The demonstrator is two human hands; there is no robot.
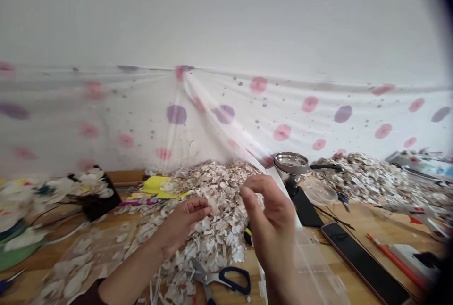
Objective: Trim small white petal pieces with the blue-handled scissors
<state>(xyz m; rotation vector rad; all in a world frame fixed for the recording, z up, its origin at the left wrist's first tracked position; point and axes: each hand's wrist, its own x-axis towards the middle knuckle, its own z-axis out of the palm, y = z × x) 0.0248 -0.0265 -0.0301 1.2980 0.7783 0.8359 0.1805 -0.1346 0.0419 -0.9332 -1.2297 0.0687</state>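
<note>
A large heap of pale, shell-like flakes [226,243] lies on the table between and behind my hands. My left hand [182,227] is over the heap's left side, with thumb and fingers closed in a pinch. A thin pale flake [213,206] shows at its fingertips, hard to tell from the pile behind. My right hand [272,222] is raised at the heap's right edge. Its index finger curls down to the thumb tip, and anything between them is too small to make out. Below the hands lie scissors with dark blue handles [235,280], partly among flakes.
Right of my hands are a clear plastic box [314,267], a phone [364,260], an orange pen [392,258] and stacked metal bowls [290,162]. A second flake heap [364,177] stands behind them. On the left are a plastic bag [81,262] and yellow paper [155,185].
</note>
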